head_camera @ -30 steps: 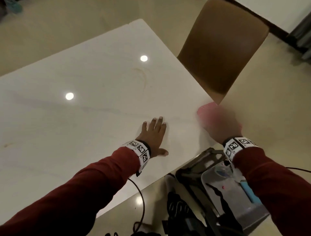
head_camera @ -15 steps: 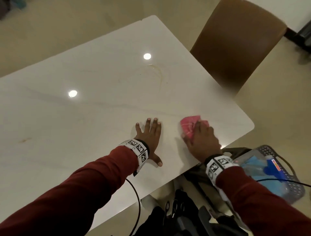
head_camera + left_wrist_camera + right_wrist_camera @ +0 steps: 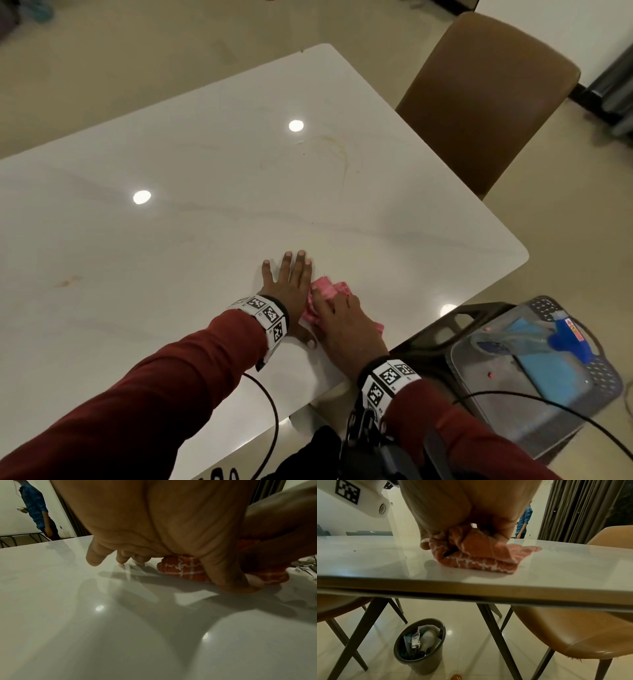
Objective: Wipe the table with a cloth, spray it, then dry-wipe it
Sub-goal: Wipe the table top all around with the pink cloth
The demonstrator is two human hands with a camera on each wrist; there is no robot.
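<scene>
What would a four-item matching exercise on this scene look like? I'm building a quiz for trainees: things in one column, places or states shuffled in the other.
1. pink checked cloth
2. left hand
3. grey round waste bin
4. brown padded chair

a. on the floor under the white table
b. flat on the tabletop, fingers spread
c. at the table's far side
d. bunched under the right hand

Pairs: 1-d, 2-b, 3-a, 4-c

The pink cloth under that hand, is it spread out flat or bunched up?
Bunched up. The pink cloth lies in thick folds on the table, gathered under the right hand whose fingers curl into it.
</scene>
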